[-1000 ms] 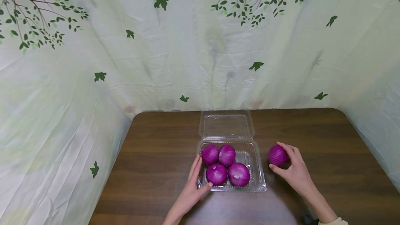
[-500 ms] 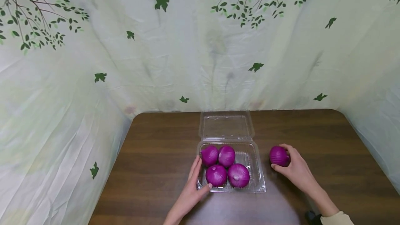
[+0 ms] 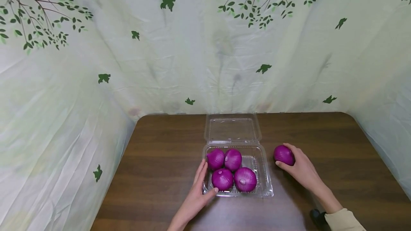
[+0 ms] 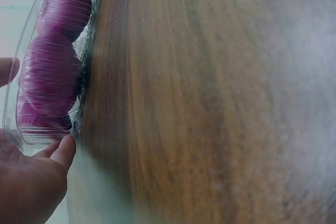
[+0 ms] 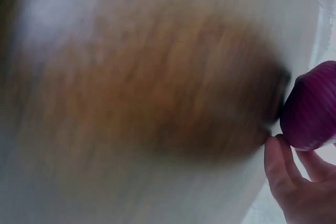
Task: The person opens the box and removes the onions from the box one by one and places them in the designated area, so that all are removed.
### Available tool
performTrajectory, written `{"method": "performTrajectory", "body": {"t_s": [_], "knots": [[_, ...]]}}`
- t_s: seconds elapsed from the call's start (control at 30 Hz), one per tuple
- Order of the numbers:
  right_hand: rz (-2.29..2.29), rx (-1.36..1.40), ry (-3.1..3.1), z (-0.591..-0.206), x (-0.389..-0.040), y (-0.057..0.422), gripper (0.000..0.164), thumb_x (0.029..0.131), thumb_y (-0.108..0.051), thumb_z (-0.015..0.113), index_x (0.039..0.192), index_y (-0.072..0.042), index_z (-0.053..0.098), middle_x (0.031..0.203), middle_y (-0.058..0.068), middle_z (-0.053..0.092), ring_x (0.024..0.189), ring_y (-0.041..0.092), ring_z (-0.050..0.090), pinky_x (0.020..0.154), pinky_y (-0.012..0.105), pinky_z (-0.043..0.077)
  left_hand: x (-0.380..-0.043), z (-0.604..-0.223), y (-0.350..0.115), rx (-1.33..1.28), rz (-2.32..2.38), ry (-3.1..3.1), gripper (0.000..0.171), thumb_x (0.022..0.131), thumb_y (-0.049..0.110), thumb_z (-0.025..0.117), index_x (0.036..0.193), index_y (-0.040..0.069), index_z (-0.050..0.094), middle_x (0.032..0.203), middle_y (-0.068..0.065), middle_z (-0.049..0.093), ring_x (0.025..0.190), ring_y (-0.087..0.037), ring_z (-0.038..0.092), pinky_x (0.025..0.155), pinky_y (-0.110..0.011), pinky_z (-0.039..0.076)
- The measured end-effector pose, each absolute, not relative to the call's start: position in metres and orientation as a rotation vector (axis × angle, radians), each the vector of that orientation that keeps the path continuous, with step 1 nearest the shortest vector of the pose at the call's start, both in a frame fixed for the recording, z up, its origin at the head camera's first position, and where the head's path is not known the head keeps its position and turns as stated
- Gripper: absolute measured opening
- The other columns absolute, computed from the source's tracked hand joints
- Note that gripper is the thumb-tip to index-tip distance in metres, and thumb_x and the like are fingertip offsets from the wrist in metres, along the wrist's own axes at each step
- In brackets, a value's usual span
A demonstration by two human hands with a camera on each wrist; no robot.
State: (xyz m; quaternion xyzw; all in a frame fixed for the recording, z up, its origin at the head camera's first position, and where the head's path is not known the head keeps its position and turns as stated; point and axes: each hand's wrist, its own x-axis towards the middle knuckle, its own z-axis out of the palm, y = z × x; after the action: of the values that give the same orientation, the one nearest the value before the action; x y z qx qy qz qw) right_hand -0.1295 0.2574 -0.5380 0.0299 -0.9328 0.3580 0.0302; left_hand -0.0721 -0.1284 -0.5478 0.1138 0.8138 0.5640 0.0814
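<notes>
A red onion [image 3: 284,155] is held between the thumb and fingers of my right hand [image 3: 305,172], to the right of the clear plastic container [image 3: 269,188]. The right wrist view shows the same onion [image 5: 311,108] with my fingertips against its underside. Several red onions, one of them a front onion [image 3: 245,179], lie in the container, with space along its right side. My left hand [image 3: 196,191] rests at the container's front left corner, fingers straight along the left wall and thumb on the front rim. Onions [image 4: 51,74] show through the clear wall in the left wrist view.
The container's hinged lid [image 3: 232,128] lies open toward the back of the brown wooden table [image 3: 160,152]. Pale cloth [image 3: 144,63] with printed leaves hangs behind and beside the table. A dark object [image 3: 318,218] shows below my right wrist.
My right hand and its onion shift slightly right, then up and left in the head view. More of the right sleeve shows. My left hand and the container stay in place.
</notes>
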Motion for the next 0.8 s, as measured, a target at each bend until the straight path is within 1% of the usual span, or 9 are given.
{"method": "performTrajectory", "body": {"t_s": [0.23,0.3,0.43,0.63,0.8], "knots": [[1.105,0.065,-2.885,-0.5386,-0.1312,0.2552,0.076,0.085,-0.045,0.075,0.143,-0.007,0.041,0.133,0.026,0.049,0.114,0.046,0.052,0.085,0.065,0.048,-0.0725,-0.5489,-0.1290,0.343,1.680,2.440,0.094,0.085,0.024,0.075,0.159,0.022,0.017,0.164,0.012,0.002,0.147,-0.019,0.007,0.114,-0.056,0.013],[1.107,0.052,-2.889,-0.5389,-0.1320,0.2551,0.076,0.085,-0.044,0.075,0.143,-0.007,0.041,0.134,0.026,0.048,0.115,0.046,0.051,0.085,0.066,0.047,-0.0731,-0.5491,-0.1293,0.360,1.685,2.448,0.094,0.086,0.024,0.075,0.159,0.021,0.016,0.164,0.010,0.002,0.147,-0.021,0.007,0.114,-0.057,0.013],[1.106,0.053,-2.897,-0.5395,-0.1327,0.2549,0.078,0.085,-0.043,0.076,0.144,-0.007,0.040,0.134,0.027,0.047,0.116,0.047,0.050,0.085,0.067,0.046,-0.0741,-0.5492,-0.1300,0.369,1.692,2.451,0.094,0.086,0.024,0.075,0.159,0.022,0.016,0.164,0.010,0.002,0.148,-0.022,0.008,0.114,-0.058,0.013],[1.106,0.065,-2.891,-0.5425,-0.1310,0.2580,0.087,0.083,-0.038,0.079,0.149,-0.004,0.033,0.138,0.029,0.043,0.118,0.048,0.049,0.088,0.067,0.045,-0.0729,-0.5489,-0.1298,0.351,1.685,2.431,0.095,0.085,0.025,0.075,0.159,0.024,0.016,0.164,0.013,0.001,0.147,-0.020,0.007,0.114,-0.058,0.013],[1.133,0.043,-2.878,-0.5442,-0.1282,0.2599,0.092,0.083,-0.040,0.079,0.150,-0.002,0.029,0.143,0.030,0.036,0.122,0.049,0.045,0.090,0.069,0.043,-0.0728,-0.5489,-0.1290,0.345,1.693,2.424,0.094,0.086,0.026,0.075,0.159,0.023,0.016,0.164,0.012,0.001,0.147,-0.020,0.006,0.114,-0.058,0.012]]}}
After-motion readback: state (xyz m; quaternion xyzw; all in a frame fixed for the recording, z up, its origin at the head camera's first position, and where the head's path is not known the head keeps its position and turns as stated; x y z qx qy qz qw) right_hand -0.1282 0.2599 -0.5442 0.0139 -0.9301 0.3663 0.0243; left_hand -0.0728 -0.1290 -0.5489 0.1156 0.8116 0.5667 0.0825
